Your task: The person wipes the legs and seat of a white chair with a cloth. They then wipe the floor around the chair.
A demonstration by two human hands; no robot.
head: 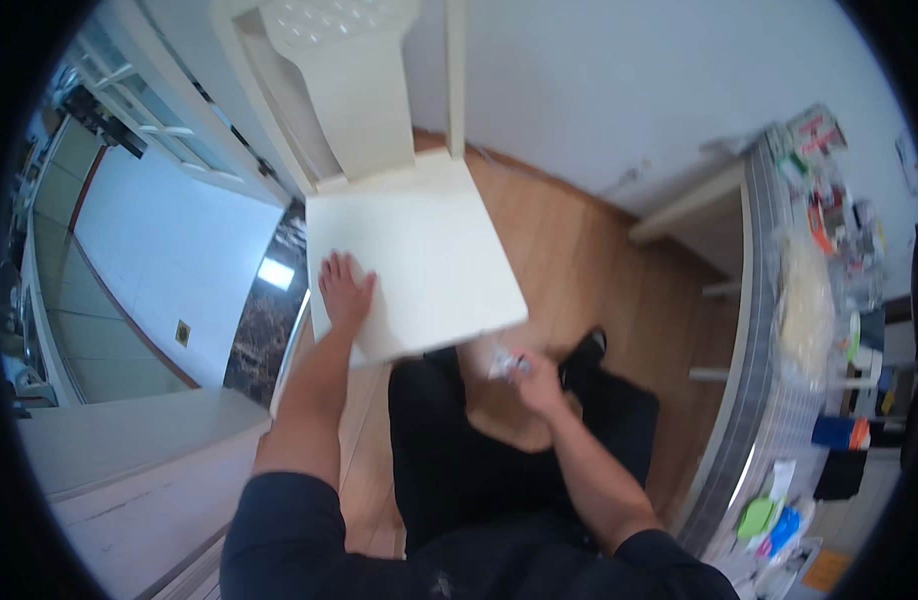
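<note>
A cream-white chair [421, 262] stands before me, its seat nearest and its backrest farther off. My left hand [346, 291] lies flat on the left part of the seat, fingers spread. Just past the near right corner of the seat, my right hand [535, 381] is closed around a small whitish, shiny object [502, 364], blurred, whose kind I cannot tell. This hand is above the gap between my legs, and the object is close to the seat's front edge.
To the right runs a table [733, 360] with a tiled-look top, bearing a plastic-wrapped pale item [804, 315], packets and a green item [757, 517]. A glazed door [174, 135] stands open at the left, beside a dark marbled threshold [260, 337]. A wall [579, 97] rises behind the chair.
</note>
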